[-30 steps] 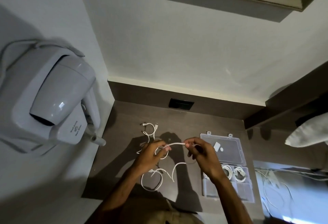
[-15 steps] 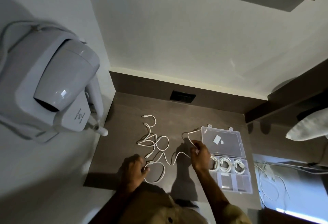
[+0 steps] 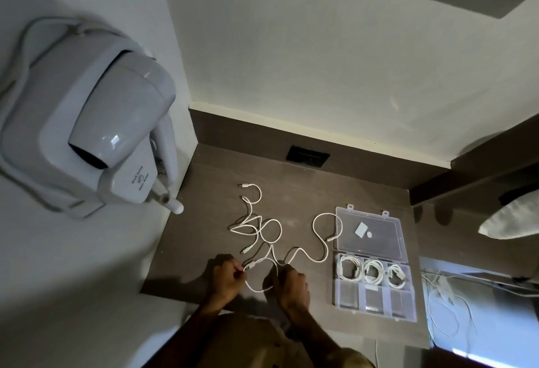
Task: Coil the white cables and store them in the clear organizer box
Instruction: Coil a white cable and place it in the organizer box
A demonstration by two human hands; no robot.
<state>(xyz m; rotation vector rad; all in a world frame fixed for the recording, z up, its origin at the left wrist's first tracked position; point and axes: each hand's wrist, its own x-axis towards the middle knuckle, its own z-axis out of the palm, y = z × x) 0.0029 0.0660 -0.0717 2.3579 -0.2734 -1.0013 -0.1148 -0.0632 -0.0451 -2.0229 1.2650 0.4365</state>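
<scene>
A long white cable (image 3: 316,238) snakes across the dark desk toward the clear organizer box (image 3: 376,300). My left hand (image 3: 226,278) pinches that cable near its plug end. My right hand (image 3: 291,283) grips the same cable a short loop further along, and the loop hangs between both hands near the desk's front edge. A second white cable (image 3: 253,222) lies loose and tangled behind my hands. The box stands open at the right, its lid (image 3: 369,232) laid flat behind it. Three coiled white cables (image 3: 373,271) fill its back row of compartments.
A white wall-mounted hair dryer (image 3: 96,134) juts out over the desk's left side. A black socket (image 3: 307,156) sits in the back panel. More white cords (image 3: 446,303) lie on a lower surface to the right. A white object (image 3: 513,222) pokes in at the right edge.
Both hands dropped from mid-air to the desk's front edge. My right hand let the far cable end fall by the box lid and moved left to grip the cable beside my left hand.
</scene>
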